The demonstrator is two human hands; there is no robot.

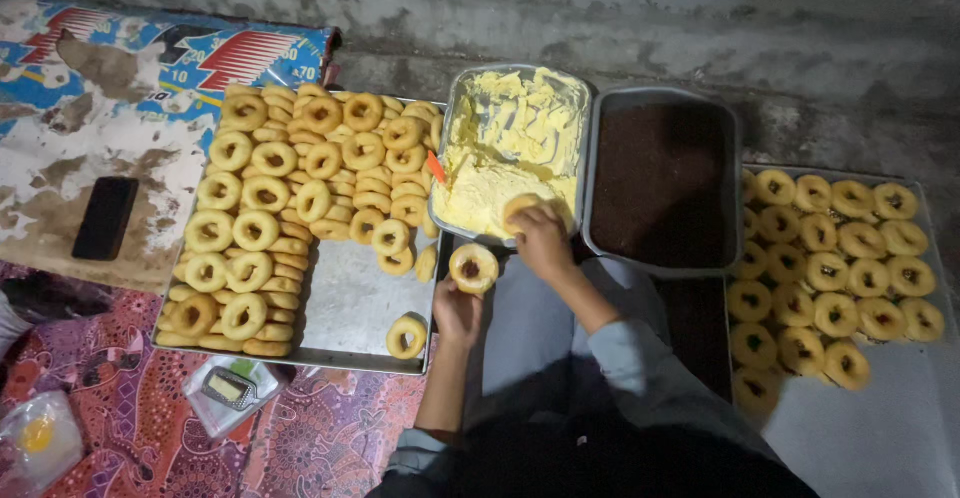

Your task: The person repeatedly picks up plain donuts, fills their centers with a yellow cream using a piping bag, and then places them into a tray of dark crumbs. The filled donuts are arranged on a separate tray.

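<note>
My left hand (457, 310) holds up a plain ring doughnut (474, 267) just past the near right corner of the left tray (352, 310). My right hand (541, 238) presses another doughnut (519, 206) into the pale yellow cream in a metal pan (512, 148). An orange spatula tip (436, 166) sticks out of the cream at the pan's left side. Beside it, on the right, stands a second pan (663, 183) filled with dark brown sprinkles.
The left tray carries many stacked doughnuts (290, 188), one lying alone (407, 337) near its front edge. A right tray (880, 408) holds several rows of doughnuts (830, 278). A black phone (106, 217) lies on a worn board at the left. Plastic bags (230, 390) rest on patterned cloth.
</note>
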